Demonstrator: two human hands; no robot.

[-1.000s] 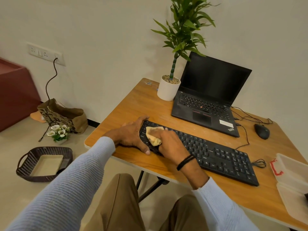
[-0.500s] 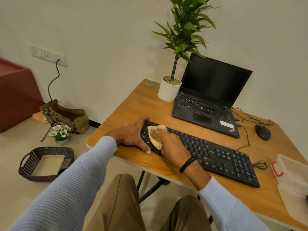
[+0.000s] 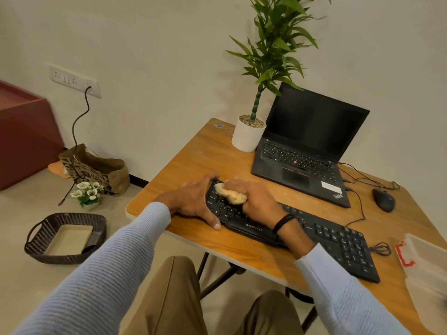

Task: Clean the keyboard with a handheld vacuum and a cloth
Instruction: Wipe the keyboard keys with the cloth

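Note:
A black keyboard (image 3: 321, 235) lies slantwise on the wooden table (image 3: 200, 155). My left hand (image 3: 196, 199) clasps the keyboard's left end, thumb on the near edge and fingers over the far corner. My right hand (image 3: 256, 201) presses a crumpled beige cloth (image 3: 229, 193) onto the keys at the upper left part of the keyboard. No handheld vacuum is in view.
An open black laptop (image 3: 304, 151) and a potted plant (image 3: 249, 134) stand at the table's back. A black mouse (image 3: 383, 200) with its cable lies at the right, clear plastic containers (image 3: 425, 269) at the right edge. On the floor: a wicker basket (image 3: 65, 238), a paper bag (image 3: 94, 168), flowers (image 3: 87, 192).
My right hand has slid the cloth a little toward the keyboard's far left corner. My left hand has kept its hold on the keyboard's end.

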